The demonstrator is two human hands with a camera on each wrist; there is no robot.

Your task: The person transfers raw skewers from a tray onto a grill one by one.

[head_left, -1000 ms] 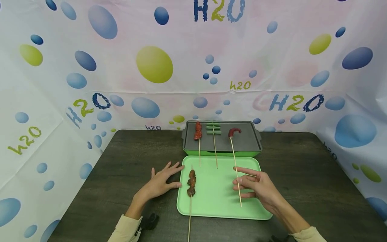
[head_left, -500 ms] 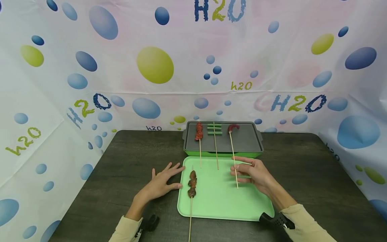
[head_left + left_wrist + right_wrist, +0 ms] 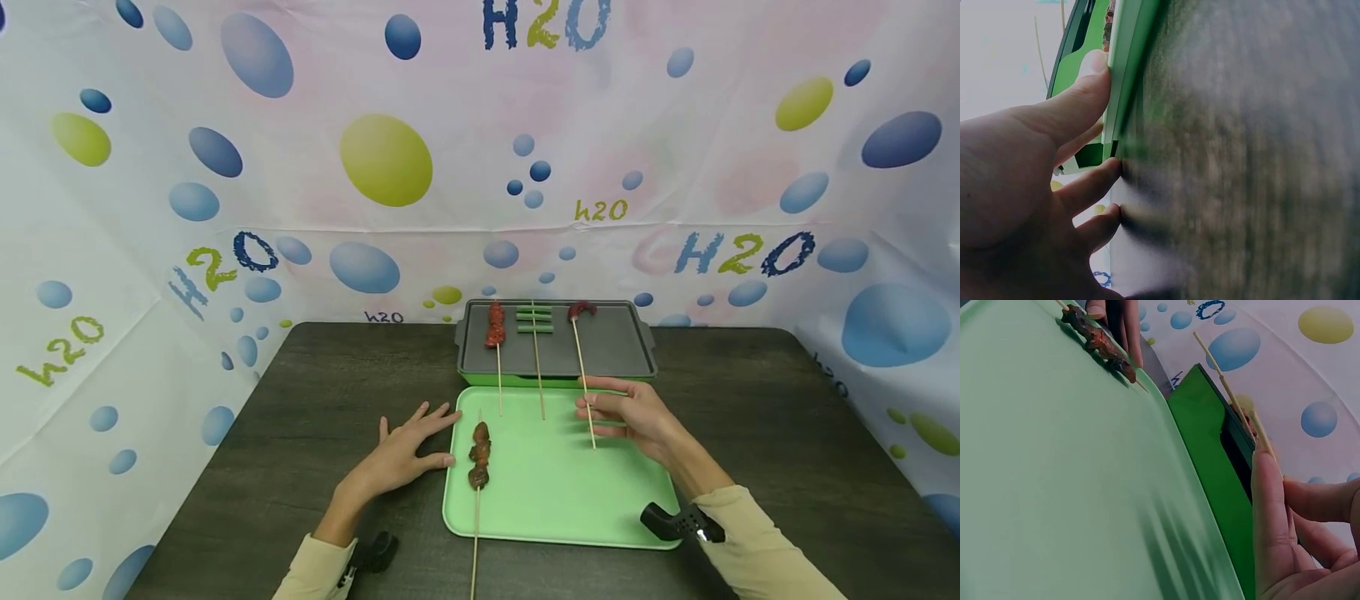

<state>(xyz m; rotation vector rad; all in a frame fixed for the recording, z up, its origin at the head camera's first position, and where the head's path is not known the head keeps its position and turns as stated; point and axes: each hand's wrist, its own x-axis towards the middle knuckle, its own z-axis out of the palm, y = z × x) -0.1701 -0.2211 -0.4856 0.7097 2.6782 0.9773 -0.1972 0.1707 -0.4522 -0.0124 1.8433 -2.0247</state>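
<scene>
My right hand (image 3: 637, 418) pinches the stick of a skewer (image 3: 582, 307) with a dark red curled piece at its far end. That piece is over the right part of the grey griddle (image 3: 618, 354), and the stick slants back over the green tray (image 3: 562, 492). In the right wrist view, thumb and fingers meet on the stick. My left hand (image 3: 401, 454) has its fingers spread, with thumb and fingertips at the tray's left rim; the left wrist view shows the thumb (image 3: 1092, 65) on that rim. A brown meat skewer (image 3: 479, 457) lies on the tray's left side, its stick jutting over the front edge.
On the griddle lie a red meat skewer (image 3: 496, 325) at left and a green vegetable skewer (image 3: 534, 319) in the middle, both sticks reaching over the tray. The dark wooden table (image 3: 360, 358) extends around. A patterned sheet (image 3: 450, 150) hangs behind.
My right hand has moved forward toward the griddle with the curled-piece skewer, bringing the piece nearer the griddle's back edge. The left hand has stayed at the tray's rim.
</scene>
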